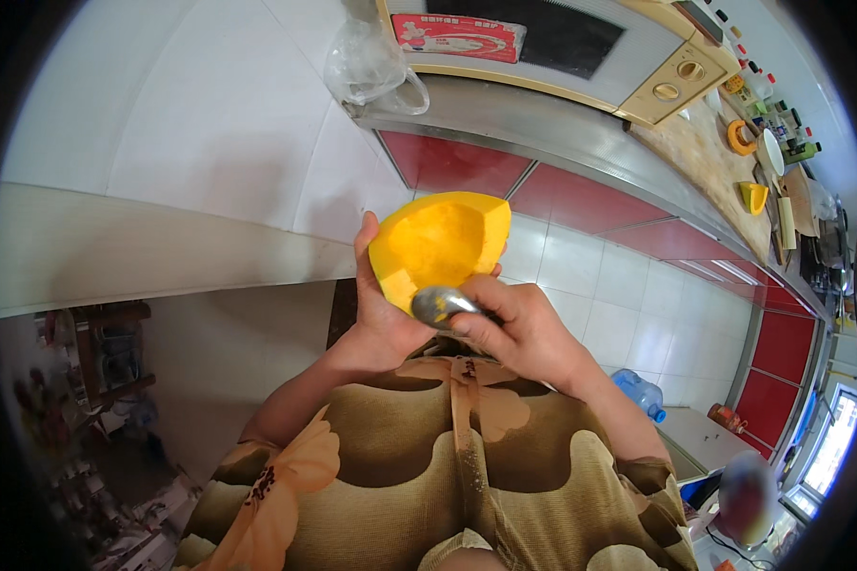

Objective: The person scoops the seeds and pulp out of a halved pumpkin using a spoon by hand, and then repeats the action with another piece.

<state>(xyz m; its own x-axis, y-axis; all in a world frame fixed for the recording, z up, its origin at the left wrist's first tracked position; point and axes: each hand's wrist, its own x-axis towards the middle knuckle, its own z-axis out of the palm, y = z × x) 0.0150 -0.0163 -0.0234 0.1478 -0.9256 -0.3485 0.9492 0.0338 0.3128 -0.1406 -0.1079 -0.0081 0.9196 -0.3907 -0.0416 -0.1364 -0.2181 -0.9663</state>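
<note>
A hollowed piece of yellow pumpkin (439, 239) is held up in front of my body, its scooped cavity facing me. My left hand (386, 314) cradles it from the left and below, with the thumb along its left rim. Between the thumb and fingers of my right hand (525, 325) is a metal spoon (443, 305), with bits of yellow flesh on its bowl. The spoon's bowl is at the lower edge of the pumpkin; whether it touches cannot be told. Most of the spoon's handle is hidden by my right hand.
A microwave oven (543, 50) and a plastic bag (368, 68) sit on the metal counter ahead. Rightward, a wooden board (693, 150) bears a pumpkin ring (740, 138) and a pumpkin wedge (753, 197). A white bowl (770, 152) stands near several bottles. A large water jug (639, 392) lies on the tiled floor.
</note>
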